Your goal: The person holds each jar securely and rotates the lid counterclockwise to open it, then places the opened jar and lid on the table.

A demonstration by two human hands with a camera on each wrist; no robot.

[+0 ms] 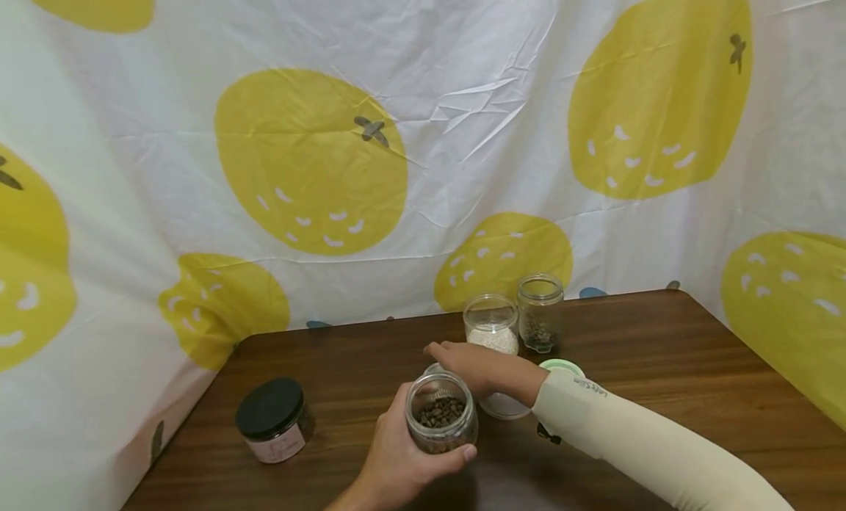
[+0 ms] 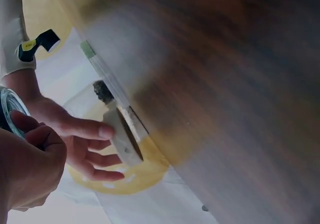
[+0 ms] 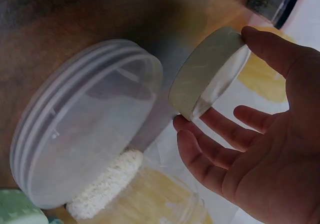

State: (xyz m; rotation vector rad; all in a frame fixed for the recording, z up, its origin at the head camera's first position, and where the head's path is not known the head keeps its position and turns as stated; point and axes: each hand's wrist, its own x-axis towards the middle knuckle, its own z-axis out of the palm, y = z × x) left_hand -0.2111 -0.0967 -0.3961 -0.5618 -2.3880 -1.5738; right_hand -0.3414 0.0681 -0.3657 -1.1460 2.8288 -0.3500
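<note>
My left hand (image 1: 403,452) grips an open glass jar (image 1: 441,441) of brown beans (image 1: 440,412), its mouth tipped toward the head camera. Just behind that jar, my right hand (image 1: 472,365) is over the table. In the right wrist view, the same hand (image 3: 260,149) pinches a pale round lid (image 3: 207,69) by its rim, between thumb and fingertips. The jar mostly hides this lid in the head view. The left wrist view shows the lid (image 2: 122,139) too, with only part of the jar's rim (image 2: 12,104).
An open jar of white grains (image 1: 494,338) and a jar with dark contents (image 1: 540,320) stand at the back. Nearer are clear round lids (image 3: 90,119) and a green-rimmed lid (image 1: 562,365). A black-lidded jar (image 1: 269,415) stands left on the wooden table (image 1: 357,364).
</note>
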